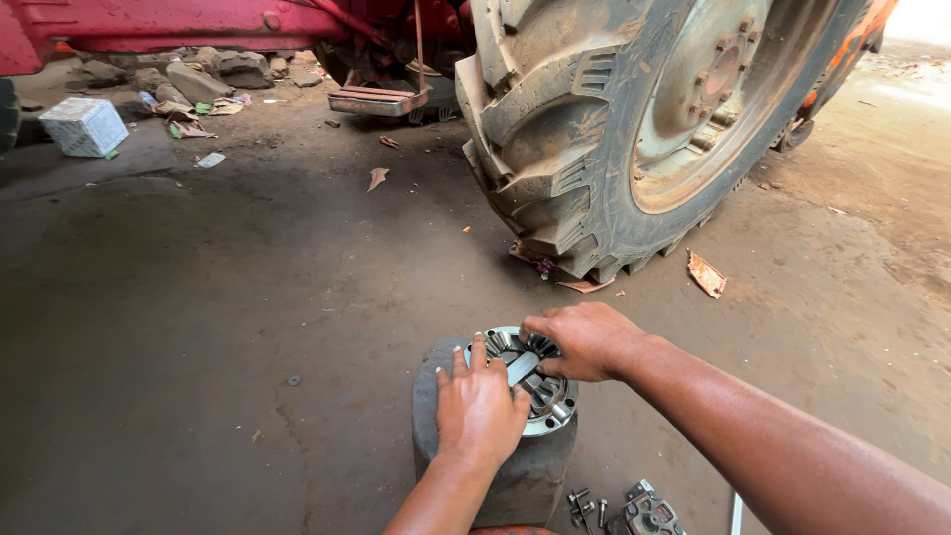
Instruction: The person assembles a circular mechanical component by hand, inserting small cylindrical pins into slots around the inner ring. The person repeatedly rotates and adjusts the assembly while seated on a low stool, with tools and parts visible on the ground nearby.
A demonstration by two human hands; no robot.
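The left hand (481, 406) lies flat, fingers spread and released, on the near rim of the round gear housing (555, 411). The right hand (584, 340) curls its grip over the far rim, fingertips on the inner gears. The housing sits beneath both, atop a dark block (515, 476) on the floor.

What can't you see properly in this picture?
- Head view: the round metal gear housing is half covered by the left hand and right hand.
- The bolts and metal part are cut by the bottom edge.
- The tractor tyre runs off the top edge.
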